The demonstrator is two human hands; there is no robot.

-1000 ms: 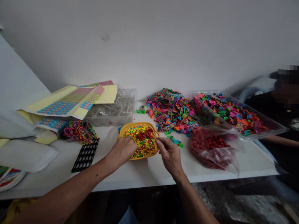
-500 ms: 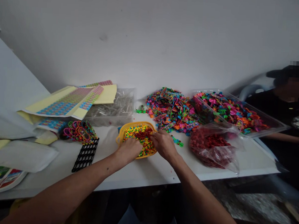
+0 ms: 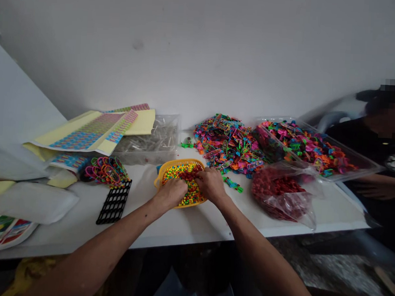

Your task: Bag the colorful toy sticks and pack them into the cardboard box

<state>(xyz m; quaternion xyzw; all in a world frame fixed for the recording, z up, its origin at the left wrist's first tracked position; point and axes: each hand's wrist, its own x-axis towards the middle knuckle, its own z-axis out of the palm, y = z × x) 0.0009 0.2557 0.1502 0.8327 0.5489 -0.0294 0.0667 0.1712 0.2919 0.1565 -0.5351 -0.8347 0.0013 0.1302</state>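
Observation:
A yellow plastic basket (image 3: 162, 167) stands on the white table before me, filled with small multicoloured beads (image 3: 174, 173) and a patch of dark red pieces (image 3: 188, 175). Over its near left part is my left hand (image 3: 173, 192), fingers curled down; what they hold, if anything, is hidden. My right hand (image 3: 212, 184) reaches in over the right rim. Its fingers are bent together close to the red pieces, and I cannot make out anything between them.
Behind the basket lies a heap of colourful plastic toys (image 3: 227, 145). To the right are a clear bag of red pieces (image 3: 281, 192) and a tray of coloured parts (image 3: 310, 147). A black slotted rack (image 3: 114, 203) and sticker sheets (image 3: 86, 131) lie left. A person (image 3: 383, 144) sits at far right.
My right hand has shifted slightly left and up over the basket. My left hand stays low over the beads. The seated person's hand shows more at the right edge.

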